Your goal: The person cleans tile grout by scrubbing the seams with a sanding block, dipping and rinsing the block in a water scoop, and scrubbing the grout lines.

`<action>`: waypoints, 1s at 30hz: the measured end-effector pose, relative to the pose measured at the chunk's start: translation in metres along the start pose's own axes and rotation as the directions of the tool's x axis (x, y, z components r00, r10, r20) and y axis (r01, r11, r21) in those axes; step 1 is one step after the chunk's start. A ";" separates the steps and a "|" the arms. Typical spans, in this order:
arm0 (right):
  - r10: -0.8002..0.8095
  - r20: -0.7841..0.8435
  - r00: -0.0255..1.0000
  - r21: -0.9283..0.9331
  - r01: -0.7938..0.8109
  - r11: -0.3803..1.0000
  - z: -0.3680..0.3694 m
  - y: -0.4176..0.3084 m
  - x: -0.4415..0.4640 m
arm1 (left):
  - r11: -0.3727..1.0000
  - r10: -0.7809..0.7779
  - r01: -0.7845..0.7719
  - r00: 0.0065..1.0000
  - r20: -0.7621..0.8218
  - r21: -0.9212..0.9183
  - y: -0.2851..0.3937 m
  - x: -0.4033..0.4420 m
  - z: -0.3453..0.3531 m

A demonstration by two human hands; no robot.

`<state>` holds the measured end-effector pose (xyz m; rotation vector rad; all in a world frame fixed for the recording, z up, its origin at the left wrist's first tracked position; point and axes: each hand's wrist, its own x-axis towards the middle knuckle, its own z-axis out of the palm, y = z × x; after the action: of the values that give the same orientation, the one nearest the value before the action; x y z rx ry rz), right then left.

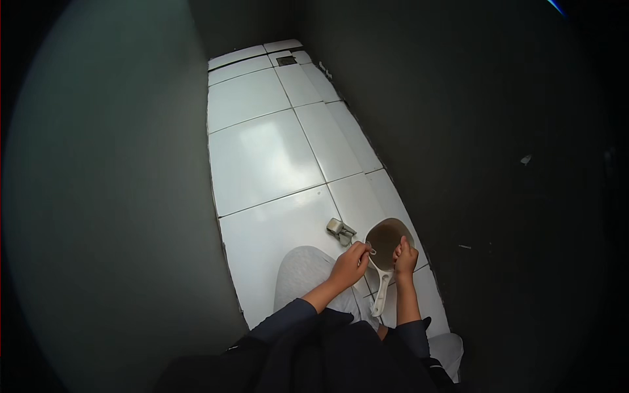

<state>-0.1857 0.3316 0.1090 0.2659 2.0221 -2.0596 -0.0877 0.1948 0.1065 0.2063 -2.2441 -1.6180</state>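
Dark sleeves nearest, forearms angled forward. Left hand looks closed on a small pale loop; right hand curled shut, thumb up, at the dipper, which sits between the knees, handle toward the person.

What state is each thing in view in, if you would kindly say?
Handled container: open-topped, handle toward the person; contents unclear.
Left hand: fingers closed.
Right hand: fingers curled shut.
Small pale object: lying on the floor.
Tiled floor: shiny, with dark joints.
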 end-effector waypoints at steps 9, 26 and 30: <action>-0.225 0.095 0.970 -0.491 0.242 0.837 -0.040 -0.023 -0.012 | 1.000 0.024 -0.024 0.999 -0.032 0.008 -0.002 0.000 -0.001; -0.239 0.169 0.956 -0.788 0.277 0.550 -0.037 0.067 -0.070 | 1.000 -0.004 0.004 0.999 -0.045 -0.004 -0.001 0.001 -0.001; -0.283 0.093 0.955 -0.683 0.268 0.680 -0.034 0.084 -0.066 | 1.000 -0.010 0.010 0.999 -0.050 -0.008 0.000 0.002 0.000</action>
<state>-0.0990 0.3674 0.0480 -0.1803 2.8056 -1.2524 -0.0892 0.1942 0.1069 0.2535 -2.2026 -1.6079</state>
